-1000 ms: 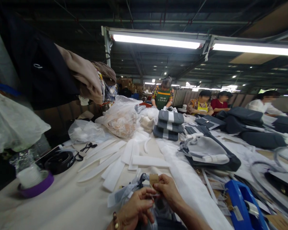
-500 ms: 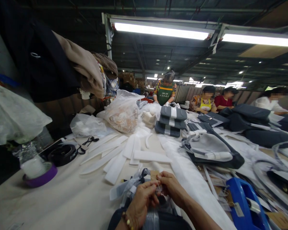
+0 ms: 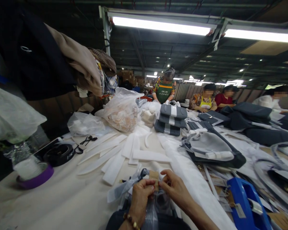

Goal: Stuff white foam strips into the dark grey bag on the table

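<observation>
Low in the middle, a dark bag (image 3: 166, 221) wrapped in clear plastic lies before me, with loose plastic and hardware at its top. A small brown cardboard tag (image 3: 154, 175) shows above my fingers. My left hand (image 3: 140, 196), with a bead bracelet at its wrist, is closed in a pinch at the tag's lower edge. From the right, my right hand (image 3: 175, 187) reaches to the same spot, its thumb tip by a thin pale string (image 3: 157, 180) and its index finger raised and bent. Its other fingers are partly hidden.
White foam strips (image 3: 117, 159) lie ahead. Left are a purple tape roll (image 3: 37, 179) and a black tape roll (image 3: 59, 155). Stacked dark bags (image 3: 172, 116), a grey-covered bag (image 3: 211, 148) and a blue tape dispenser (image 3: 247, 204) are on the right. Several co-workers (image 3: 165, 91) work beyond.
My right index finger has lifted away from the pinch, and the hands have drawn slightly apart. More of the brown tag shows. The view has shifted slightly.
</observation>
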Tool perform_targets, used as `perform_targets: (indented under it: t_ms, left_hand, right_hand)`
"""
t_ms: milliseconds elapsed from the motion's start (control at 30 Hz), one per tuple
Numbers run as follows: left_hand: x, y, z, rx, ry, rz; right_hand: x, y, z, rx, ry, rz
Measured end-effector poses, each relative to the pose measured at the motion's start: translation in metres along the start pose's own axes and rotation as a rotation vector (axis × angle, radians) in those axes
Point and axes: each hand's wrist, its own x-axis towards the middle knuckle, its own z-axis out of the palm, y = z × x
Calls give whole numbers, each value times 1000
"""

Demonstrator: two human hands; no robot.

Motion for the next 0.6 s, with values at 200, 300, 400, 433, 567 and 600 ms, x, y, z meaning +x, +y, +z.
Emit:
perform_targets:
  t_ms: [200,300,400,433,567,600]
  left_hand:
    - [-13,-1,-21,220,-3,-43]
    - [-26,-5,-33,363,-88,-40]
    - [-37,-7,-36,361,-176,-58]
    - [-40,-6,-33,343,-195,-53]
    - [-44,13,-21,353,-264,137]
    - [-41,21,-20,372,-266,198]
  right_hand:
    - [19,21,17,84,94,-41]
    - [20,27,21,90,142,-74]
    - [13,23,20,73,88,-180]
    - [11,21,19,75,48,-215]
    - [9,15,17,171,-34,-192]
    - [11,15,17,205,-19,-155]
